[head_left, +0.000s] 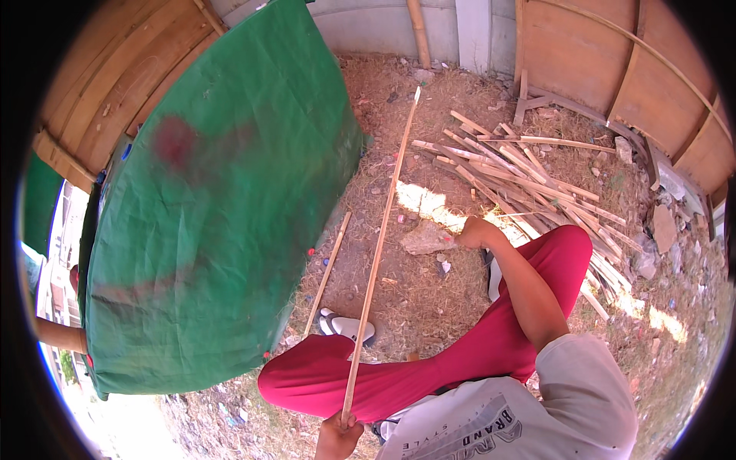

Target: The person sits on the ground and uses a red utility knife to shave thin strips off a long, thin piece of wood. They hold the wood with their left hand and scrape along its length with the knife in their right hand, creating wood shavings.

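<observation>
My left hand (340,438) is closed round the lower end of a long, thin bamboo strip (378,253). The strip rises across my leg and points away from me, up toward the far wall. My right hand (475,232) is reached forward with its fingers curled, right beside the end of a flat grey-brown stone (426,238). What lies inside those fingers, if anything, is hidden. A shorter bamboo strip (330,268) lies on the ground to the left, by my shoe (346,325).
A heap of bamboo strips (529,180) lies at the right. On the left hangs a large green tarp (222,199). Wooden panels (590,54) and a grey wall (368,31) stand behind. Litter and broken slabs (664,228) lie at far right.
</observation>
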Action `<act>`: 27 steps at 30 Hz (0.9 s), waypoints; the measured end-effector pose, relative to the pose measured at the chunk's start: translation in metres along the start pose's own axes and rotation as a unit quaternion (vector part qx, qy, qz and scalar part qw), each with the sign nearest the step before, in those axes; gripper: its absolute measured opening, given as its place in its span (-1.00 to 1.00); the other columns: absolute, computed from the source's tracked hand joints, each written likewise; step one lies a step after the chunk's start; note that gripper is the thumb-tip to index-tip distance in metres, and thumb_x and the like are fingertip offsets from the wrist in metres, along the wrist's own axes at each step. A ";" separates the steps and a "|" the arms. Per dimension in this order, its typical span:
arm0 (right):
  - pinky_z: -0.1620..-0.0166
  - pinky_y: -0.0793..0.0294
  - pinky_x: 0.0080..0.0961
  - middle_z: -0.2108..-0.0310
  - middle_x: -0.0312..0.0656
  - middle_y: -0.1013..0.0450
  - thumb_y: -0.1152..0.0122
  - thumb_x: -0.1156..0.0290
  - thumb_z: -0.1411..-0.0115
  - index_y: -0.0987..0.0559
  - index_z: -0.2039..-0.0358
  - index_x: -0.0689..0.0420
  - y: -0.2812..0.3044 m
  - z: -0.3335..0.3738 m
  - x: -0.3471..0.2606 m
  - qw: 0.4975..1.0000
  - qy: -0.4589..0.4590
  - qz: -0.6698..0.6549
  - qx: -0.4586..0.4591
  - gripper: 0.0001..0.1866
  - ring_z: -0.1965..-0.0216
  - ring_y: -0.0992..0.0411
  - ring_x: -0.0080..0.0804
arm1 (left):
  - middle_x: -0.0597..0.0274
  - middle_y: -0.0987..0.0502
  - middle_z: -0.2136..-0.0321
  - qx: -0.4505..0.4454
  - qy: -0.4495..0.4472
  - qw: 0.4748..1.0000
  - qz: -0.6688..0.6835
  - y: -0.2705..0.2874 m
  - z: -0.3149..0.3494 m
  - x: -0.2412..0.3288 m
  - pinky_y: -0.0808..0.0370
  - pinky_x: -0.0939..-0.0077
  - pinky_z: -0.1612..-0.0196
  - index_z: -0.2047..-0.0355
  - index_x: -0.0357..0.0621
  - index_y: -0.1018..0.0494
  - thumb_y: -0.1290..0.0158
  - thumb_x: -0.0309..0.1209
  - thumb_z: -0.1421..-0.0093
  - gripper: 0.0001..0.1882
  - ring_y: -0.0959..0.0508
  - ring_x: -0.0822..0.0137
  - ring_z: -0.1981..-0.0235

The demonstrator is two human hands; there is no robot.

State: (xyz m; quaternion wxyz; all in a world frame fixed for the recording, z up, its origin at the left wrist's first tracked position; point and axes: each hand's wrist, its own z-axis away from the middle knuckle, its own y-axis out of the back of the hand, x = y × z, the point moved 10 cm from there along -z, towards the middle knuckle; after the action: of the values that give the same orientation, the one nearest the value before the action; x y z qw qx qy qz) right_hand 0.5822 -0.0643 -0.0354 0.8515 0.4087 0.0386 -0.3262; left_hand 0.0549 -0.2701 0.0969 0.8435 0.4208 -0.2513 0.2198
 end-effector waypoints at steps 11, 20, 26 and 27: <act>0.41 -0.45 -0.20 0.59 0.08 -0.51 -0.14 0.05 -0.36 -0.72 0.10 0.11 0.040 0.104 -0.092 0.856 0.234 -0.366 0.280 -0.59 0.58 -0.50 -0.03 | 0.49 -0.27 0.75 -0.134 0.051 0.912 0.384 -0.043 -0.148 0.148 -0.13 0.63 0.77 0.38 -0.12 -0.40 -0.25 -0.34 -0.29 -0.76 -0.21 0.63 0.80; 0.50 -0.48 -0.22 0.68 -0.02 -0.49 -0.24 0.04 -0.28 -0.75 0.22 0.08 0.024 0.133 -0.117 0.867 0.360 -0.147 0.312 -0.63 0.65 -0.49 -0.08 | 0.47 -0.24 0.78 -0.174 -0.011 0.897 0.406 -0.093 -0.238 0.204 0.04 0.60 0.81 0.49 0.00 -0.23 -0.31 -0.46 -0.16 -0.61 -0.14 0.62 0.86; 0.53 -0.47 -0.23 0.74 -0.05 -0.47 -0.27 -0.03 -0.23 -0.77 0.26 0.04 0.025 0.140 -0.119 0.876 0.355 -0.090 0.313 -0.60 0.71 -0.46 -0.09 | 0.46 -0.21 0.79 -0.170 0.006 0.902 0.396 -0.101 -0.249 0.202 0.12 0.53 0.82 0.54 0.08 -0.10 -0.20 -0.54 -0.19 -0.55 -0.09 0.61 0.87; 0.54 -0.46 -0.23 0.74 -0.06 -0.47 -0.27 -0.05 -0.22 -0.77 0.26 0.03 0.023 0.141 -0.119 0.875 0.358 -0.086 0.315 -0.60 0.71 -0.46 -0.09 | 0.46 -0.20 0.79 -0.172 0.013 0.903 0.393 -0.103 -0.250 0.199 0.13 0.51 0.82 0.54 0.09 -0.10 -0.18 -0.54 -0.20 -0.56 -0.08 0.61 0.87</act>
State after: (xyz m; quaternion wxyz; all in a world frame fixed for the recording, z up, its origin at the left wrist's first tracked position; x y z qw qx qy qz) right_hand 0.4744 -0.0931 0.1133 0.5740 0.7394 0.2712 -0.2241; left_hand 0.3295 -0.0898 0.0266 0.7510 0.1332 -0.4196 0.4922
